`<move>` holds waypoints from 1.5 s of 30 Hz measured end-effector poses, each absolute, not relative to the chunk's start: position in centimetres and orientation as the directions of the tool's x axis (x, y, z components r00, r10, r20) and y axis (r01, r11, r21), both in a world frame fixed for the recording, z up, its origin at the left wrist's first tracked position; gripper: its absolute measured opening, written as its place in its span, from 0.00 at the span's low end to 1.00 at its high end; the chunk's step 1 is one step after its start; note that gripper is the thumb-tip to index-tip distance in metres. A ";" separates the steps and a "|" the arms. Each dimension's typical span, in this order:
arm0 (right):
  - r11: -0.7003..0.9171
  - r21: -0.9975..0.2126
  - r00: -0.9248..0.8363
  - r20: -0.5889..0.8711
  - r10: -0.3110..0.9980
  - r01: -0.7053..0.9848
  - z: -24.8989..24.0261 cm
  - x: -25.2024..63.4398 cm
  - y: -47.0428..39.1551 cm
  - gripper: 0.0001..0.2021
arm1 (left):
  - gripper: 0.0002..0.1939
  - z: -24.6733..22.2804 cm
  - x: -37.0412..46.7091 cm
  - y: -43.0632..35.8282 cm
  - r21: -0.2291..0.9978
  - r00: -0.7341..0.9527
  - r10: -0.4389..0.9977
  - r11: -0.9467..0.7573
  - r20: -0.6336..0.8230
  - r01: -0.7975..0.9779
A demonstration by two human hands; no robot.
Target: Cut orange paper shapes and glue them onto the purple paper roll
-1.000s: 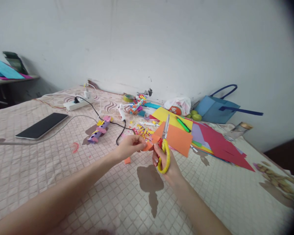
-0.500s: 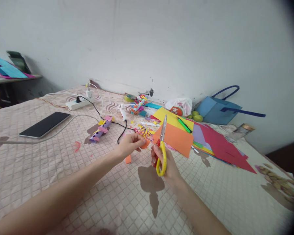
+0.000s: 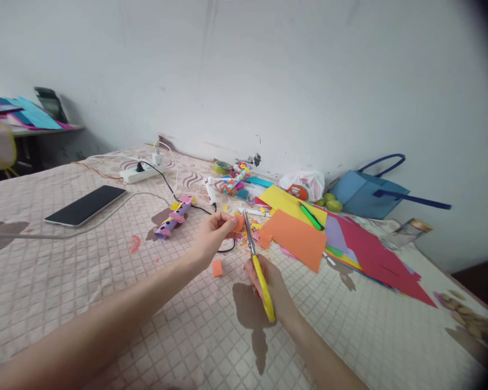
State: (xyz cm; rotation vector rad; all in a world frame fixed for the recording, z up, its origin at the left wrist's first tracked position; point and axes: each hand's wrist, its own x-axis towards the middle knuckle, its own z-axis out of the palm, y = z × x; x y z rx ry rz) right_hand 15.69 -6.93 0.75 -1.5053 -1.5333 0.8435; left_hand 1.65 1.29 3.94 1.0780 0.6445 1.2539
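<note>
Between thumb and fingers, my left hand point(image 3: 213, 236) pinches a small orange paper piece point(image 3: 238, 222). My right hand point(image 3: 271, 281) grips the yellow-handled scissors point(image 3: 261, 281), whose blades point up and away, just right of that piece. A small orange rectangle point(image 3: 217, 268) lies on the cloth below my left hand. Behind the blades are colourful paper scraps point(image 3: 252, 218). A large orange sheet point(image 3: 295, 238) lies to the right, overlapping a yellow sheet point(image 3: 282, 199) that carries a green cutter point(image 3: 311, 216).
On the left are a purple decorated roll point(image 3: 174, 218), a tablet point(image 3: 86, 205) and a power strip point(image 3: 140, 173) with cables. A white glue gun point(image 3: 210, 190) stands behind. To the right are red paper point(image 3: 374, 249), a blue bag point(image 3: 368, 194) and a glass jar point(image 3: 409, 232).
The scissors have turned and their blades now lean left, close beside the orange piece. My left hand has raised that piece slightly. The whole view has shifted a little.
</note>
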 end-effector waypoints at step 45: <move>0.055 -0.862 0.061 0.099 0.993 0.504 0.5 16.1 -6.8 0.18 | 0.12 3.6 1.8 1.0 0.878 0.224 0.966 -0.007 0.130 -0.479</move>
